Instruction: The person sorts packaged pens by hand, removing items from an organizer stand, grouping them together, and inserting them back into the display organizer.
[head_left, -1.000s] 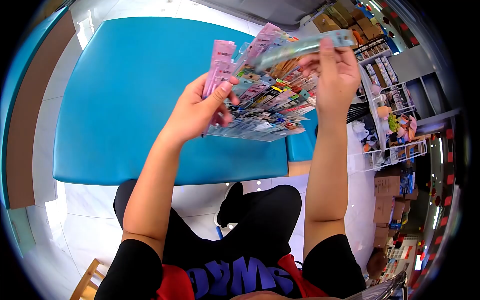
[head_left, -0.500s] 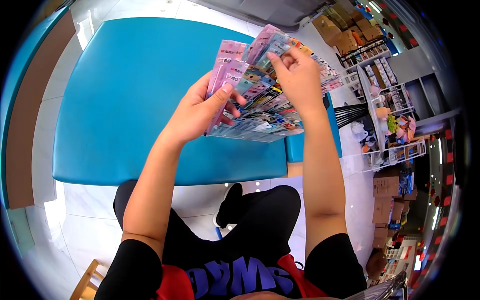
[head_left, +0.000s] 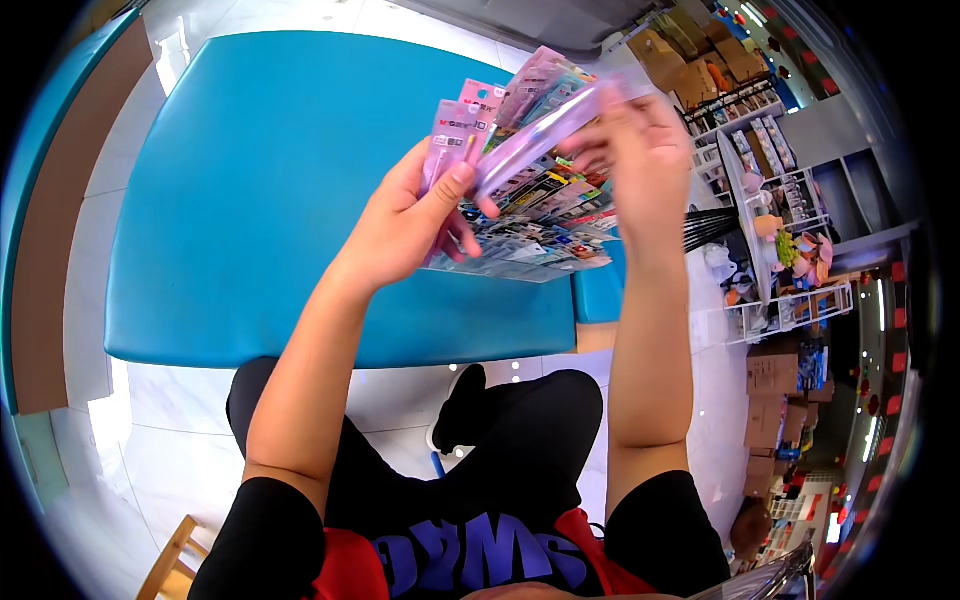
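My left hand (head_left: 405, 222) grips a few flat pink and purple packets (head_left: 455, 128) with printed header cards and hang holes, thumb across their front. My right hand (head_left: 645, 140), smeared by motion, pinches the upper end of a shiny purple plastic packet (head_left: 540, 140). That packet slants down to the left, its lower end close to my left thumb. Behind and beneath it stand many colourful packets (head_left: 540, 205) in tight rows in what looks like a clear tray (head_left: 520, 275). The exact contents of the packets are too small to tell.
The packets stand on a blue padded bench (head_left: 260, 220) in front of my knees. A smaller blue seat (head_left: 600, 295) adjoins at the right. Farther right are white display racks (head_left: 790, 300) and cardboard boxes (head_left: 775, 372). A wooden chair (head_left: 172, 560) stands at lower left.
My right hand has drawn a purple packet up out of the rows and moved right. My left hand still holds its packets, whose header cards now sit fanned apart.
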